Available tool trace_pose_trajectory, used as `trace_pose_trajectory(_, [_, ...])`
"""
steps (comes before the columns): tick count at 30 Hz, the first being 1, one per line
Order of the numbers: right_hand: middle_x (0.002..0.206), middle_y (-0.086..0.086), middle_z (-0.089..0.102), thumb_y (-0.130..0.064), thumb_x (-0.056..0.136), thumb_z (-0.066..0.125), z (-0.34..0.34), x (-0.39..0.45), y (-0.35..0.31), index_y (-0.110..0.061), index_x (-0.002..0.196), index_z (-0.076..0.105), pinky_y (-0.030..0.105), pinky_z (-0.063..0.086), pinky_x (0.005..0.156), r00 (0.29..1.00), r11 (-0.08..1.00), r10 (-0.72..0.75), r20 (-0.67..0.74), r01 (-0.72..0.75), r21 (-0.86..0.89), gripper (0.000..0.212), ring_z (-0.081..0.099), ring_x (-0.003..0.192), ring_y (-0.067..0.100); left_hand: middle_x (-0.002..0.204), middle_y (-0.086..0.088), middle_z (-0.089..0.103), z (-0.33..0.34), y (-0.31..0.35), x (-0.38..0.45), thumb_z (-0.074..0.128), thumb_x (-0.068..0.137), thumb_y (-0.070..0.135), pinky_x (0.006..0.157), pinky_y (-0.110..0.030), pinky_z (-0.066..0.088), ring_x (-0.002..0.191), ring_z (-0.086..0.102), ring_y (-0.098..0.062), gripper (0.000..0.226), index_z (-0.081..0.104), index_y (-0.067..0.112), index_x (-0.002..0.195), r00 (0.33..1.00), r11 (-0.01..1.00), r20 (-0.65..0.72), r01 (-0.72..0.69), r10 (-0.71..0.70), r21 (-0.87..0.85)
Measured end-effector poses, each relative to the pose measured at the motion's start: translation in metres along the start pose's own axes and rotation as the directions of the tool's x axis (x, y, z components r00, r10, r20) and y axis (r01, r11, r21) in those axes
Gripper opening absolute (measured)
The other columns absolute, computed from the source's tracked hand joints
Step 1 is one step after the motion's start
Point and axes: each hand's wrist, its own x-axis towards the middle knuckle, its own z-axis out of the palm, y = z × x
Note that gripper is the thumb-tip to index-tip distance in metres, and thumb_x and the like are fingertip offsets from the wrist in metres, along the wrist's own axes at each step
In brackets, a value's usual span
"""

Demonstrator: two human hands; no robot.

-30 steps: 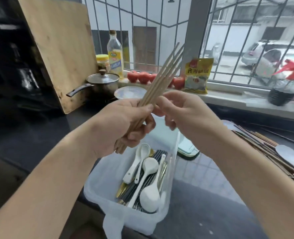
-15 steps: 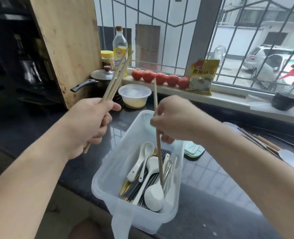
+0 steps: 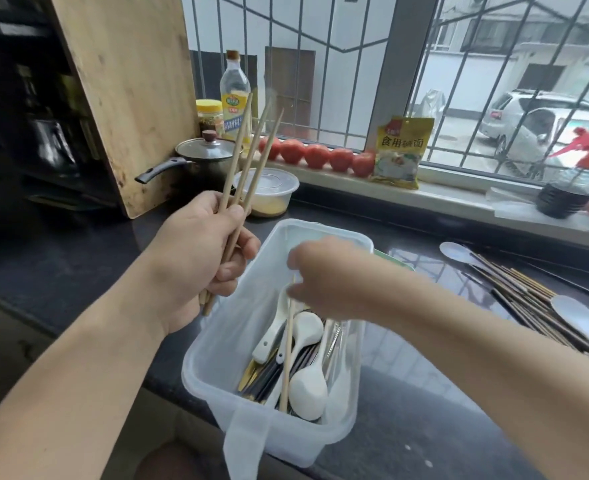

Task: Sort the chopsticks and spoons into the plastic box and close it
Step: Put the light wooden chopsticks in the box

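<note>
The plastic box (image 3: 217, 341) sits open on the dark desk (image 3: 61, 268), near its front edge. Inside the box lie white spoons (image 3: 308, 386), dark chopsticks (image 3: 269, 377) and some shiny metal ones, all packed toward the right side of the box. The left hand (image 3: 196, 258) is just left of the box and grips a bunch of wooden chopsticks (image 3: 248, 161) that point up and away from the box. The right hand (image 3: 324, 275) is over the box, a bit blurry, and its fingers pinch the top of one wooden chopstick (image 3: 288, 355). That chopstick stands almost upright with its lower end down among the spoons in the box. To the right of the box, more chopsticks and spoons (image 3: 528, 303) lie in a pile on the desk. Behind the box stands a round tub with a lid (image 3: 269, 192), and behind that a pot (image 3: 206, 157), a bottle of oil (image 3: 234, 95) and a big wooden board (image 3: 127, 91) leaning up. Further behind the box, a row of tomatoes (image 3: 317, 155) and a yellow bag (image 3: 402, 152) sit on the window ledge.
</note>
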Motion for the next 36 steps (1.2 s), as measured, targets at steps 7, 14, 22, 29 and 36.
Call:
trace_pose_trajectory(7, [0.079, 0.001, 0.072, -0.028, 0.103, 0.058, -0.030, -0.015, 0.021, -0.012, 0.101, 0.073, 0.025, 0.053, 0.054, 0.965, 0.482, 0.111, -0.238, 0.157, 0.862, 0.021, 0.065, 0.058, 0.013, 0.065, -0.008, 0.054, 0.014, 0.007, -0.007, 0.041, 0.110, 0.019, 0.041, -0.022, 0.019, 0.043, 0.028, -0.014, 0.017, 0.051, 0.012, 0.099, 0.988, 1.000, 0.150, -0.020, 0.024, -0.023])
trace_pose_trajectory(14, [0.074, 0.006, 0.070, -0.015, 0.102, 0.057, -0.029, -0.016, 0.015, -0.004, 0.088, 0.070, 0.030, 0.051, 0.054, 0.907, 0.285, 0.205, -0.369, 0.305, 0.909, 0.022, 0.063, 0.061, 0.018, 0.075, -0.014, 0.070, 0.021, 0.008, -0.015, 0.042, 0.110, 0.021, 0.041, -0.031, 0.042, 0.050, 0.059, -0.031, 0.018, 0.053, 0.009, 0.105, 0.986, 0.993, 0.159, -0.073, 0.057, 0.092])
trace_pose_trajectory(22, [0.082, 0.010, 0.070, -0.007, 0.091, 0.060, -0.005, -0.010, 0.003, -0.017, 0.139, 0.035, 0.046, 0.062, 0.062, 0.988, 0.937, 0.119, -0.096, -0.080, 0.341, 0.055, 0.071, 0.067, 0.025, 0.057, 0.003, 0.047, -0.007, 0.000, 0.002, 0.038, 0.109, 0.014, 0.037, -0.018, 0.018, 0.046, 0.027, -0.011, 0.020, 0.057, 0.013, 0.103, 0.986, 0.998, -0.154, -0.067, 0.067, 0.008])
trace_pose_trajectory(29, [0.063, 0.011, 0.058, 0.011, 0.066, 0.067, 0.021, 0.004, -0.026, -0.007, 0.061, 0.049, 0.030, 0.047, 0.051, 0.979, 0.993, -0.003, 0.204, 0.026, -0.113, 0.026, 0.052, 0.052, 0.025, 0.061, 0.000, 0.048, 0.000, -0.005, -0.004, 0.040, 0.108, 0.012, 0.037, -0.020, 0.020, 0.047, 0.028, -0.013, 0.021, 0.060, 0.011, 0.111, 0.997, 0.999, -0.074, -0.032, 0.033, 0.013])
trace_pose_trajectory(36, [0.083, 0.010, 0.069, -0.013, 0.096, 0.054, 0.009, 0.003, -0.005, -0.010, 0.097, 0.065, 0.034, 0.059, 0.062, 0.999, 0.991, 0.029, -0.044, -0.022, 0.132, 0.012, 0.066, 0.068, 0.026, 0.064, -0.001, 0.052, -0.002, -0.005, -0.006, 0.041, 0.109, 0.018, 0.037, -0.020, 0.021, 0.046, 0.032, -0.012, 0.023, 0.062, 0.008, 0.109, 0.994, 0.996, -0.093, -0.056, 0.049, -0.072])
